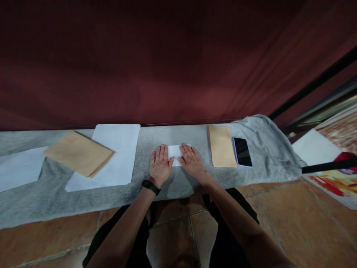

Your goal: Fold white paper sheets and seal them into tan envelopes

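A small folded white paper (174, 151) lies flat on the grey cloth, partly covered at both ends. My left hand (161, 166) presses on its left end, fingers stretched out and palm down. On the right end rests my right hand (192, 160), also flat with its fingers extended. Both thumbs point inward near the paper's lower edge. To the right of my hands lies a stack of brown envelopes (222, 146). Farther left, several white sheets (119, 163) are spread beneath another pile of brown envelopes (79, 153).
Beside the right-hand envelopes sits a smartphone (243, 152) with a dark screen. A grey cloth (150, 136) covers the long narrow surface, backed by a dark red curtain (167, 74). Another white sheet (19, 167) is at far left. Black bars (329, 166) stand at right above a tiled floor (290, 208).
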`<state>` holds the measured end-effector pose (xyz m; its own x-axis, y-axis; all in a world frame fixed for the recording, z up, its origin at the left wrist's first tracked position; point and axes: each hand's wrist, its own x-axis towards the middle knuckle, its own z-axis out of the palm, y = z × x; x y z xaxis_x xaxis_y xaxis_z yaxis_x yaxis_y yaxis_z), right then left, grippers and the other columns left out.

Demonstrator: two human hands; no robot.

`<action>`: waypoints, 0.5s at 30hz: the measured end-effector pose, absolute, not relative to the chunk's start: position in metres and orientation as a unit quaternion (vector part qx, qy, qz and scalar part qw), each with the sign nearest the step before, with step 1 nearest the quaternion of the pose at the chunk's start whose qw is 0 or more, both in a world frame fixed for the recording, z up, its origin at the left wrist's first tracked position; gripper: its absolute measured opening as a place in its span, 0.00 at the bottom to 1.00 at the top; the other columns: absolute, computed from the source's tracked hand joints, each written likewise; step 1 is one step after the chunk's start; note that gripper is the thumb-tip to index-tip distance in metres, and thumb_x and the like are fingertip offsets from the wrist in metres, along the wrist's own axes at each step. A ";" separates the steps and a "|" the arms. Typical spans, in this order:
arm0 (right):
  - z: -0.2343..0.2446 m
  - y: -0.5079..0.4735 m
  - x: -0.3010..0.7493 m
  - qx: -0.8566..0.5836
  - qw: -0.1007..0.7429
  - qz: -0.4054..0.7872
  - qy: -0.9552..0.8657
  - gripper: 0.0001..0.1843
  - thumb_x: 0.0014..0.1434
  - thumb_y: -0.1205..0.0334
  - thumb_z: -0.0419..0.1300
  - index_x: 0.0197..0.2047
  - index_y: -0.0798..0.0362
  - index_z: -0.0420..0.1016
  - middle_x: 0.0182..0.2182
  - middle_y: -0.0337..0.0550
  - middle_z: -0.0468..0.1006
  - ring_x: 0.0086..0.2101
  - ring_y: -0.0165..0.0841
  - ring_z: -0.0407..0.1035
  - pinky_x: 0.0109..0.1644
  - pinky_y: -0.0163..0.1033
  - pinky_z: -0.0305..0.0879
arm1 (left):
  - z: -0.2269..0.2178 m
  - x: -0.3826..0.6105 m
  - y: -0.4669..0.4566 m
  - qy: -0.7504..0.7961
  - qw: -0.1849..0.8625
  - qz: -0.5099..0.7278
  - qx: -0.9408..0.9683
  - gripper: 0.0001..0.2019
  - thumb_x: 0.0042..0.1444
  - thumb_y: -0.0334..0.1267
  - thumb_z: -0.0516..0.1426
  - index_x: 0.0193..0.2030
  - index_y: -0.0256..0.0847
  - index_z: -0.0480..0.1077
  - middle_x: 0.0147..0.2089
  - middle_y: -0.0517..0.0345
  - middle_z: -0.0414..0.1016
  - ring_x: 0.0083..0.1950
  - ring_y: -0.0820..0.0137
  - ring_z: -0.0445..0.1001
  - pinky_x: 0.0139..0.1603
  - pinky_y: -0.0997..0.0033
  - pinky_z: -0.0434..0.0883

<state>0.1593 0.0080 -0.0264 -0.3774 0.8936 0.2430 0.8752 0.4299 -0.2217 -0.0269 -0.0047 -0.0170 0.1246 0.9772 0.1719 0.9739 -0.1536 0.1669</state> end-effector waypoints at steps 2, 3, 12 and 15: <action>-0.027 0.011 0.163 -0.543 0.159 0.023 -0.824 0.33 0.76 0.49 0.44 0.75 0.61 0.54 0.74 0.53 0.54 0.72 0.43 0.51 0.77 0.53 0.45 | -0.016 -0.029 -0.004 0.652 0.006 0.121 0.748 0.33 0.73 0.49 0.39 0.76 0.29 0.52 0.77 0.42 0.54 0.79 0.55 0.49 0.77 0.46 0.49; -0.027 0.012 0.166 -0.546 0.156 0.021 -0.822 0.34 0.76 0.49 0.44 0.76 0.61 0.54 0.74 0.53 0.54 0.72 0.43 0.51 0.76 0.53 0.45 | -0.016 -0.030 -0.004 0.654 0.006 0.122 0.747 0.33 0.73 0.49 0.39 0.76 0.30 0.52 0.77 0.42 0.54 0.79 0.54 0.49 0.77 0.45 0.49; -0.030 0.011 0.184 -0.572 0.140 -0.003 -0.808 0.33 0.76 0.50 0.42 0.77 0.59 0.52 0.74 0.53 0.55 0.72 0.43 0.52 0.76 0.54 0.46 | -0.016 -0.040 -0.008 0.659 -0.001 0.135 0.740 0.32 0.73 0.48 0.39 0.76 0.29 0.54 0.77 0.41 0.55 0.79 0.50 0.51 0.77 0.41 0.49; -0.029 0.011 0.188 -0.574 0.133 -0.007 -0.808 0.32 0.76 0.52 0.41 0.77 0.59 0.51 0.74 0.53 0.55 0.72 0.43 0.52 0.76 0.54 0.46 | -0.014 -0.038 -0.012 0.661 -0.018 0.161 0.733 0.32 0.73 0.47 0.40 0.76 0.28 0.52 0.77 0.38 0.55 0.78 0.50 0.51 0.76 0.39 0.49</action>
<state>0.1877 0.0107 -0.0287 -0.3063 0.9255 0.2226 0.9291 0.3416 -0.1418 -0.0381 -0.0120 -0.0144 0.0750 0.9626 0.2605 0.9744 -0.1262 0.1860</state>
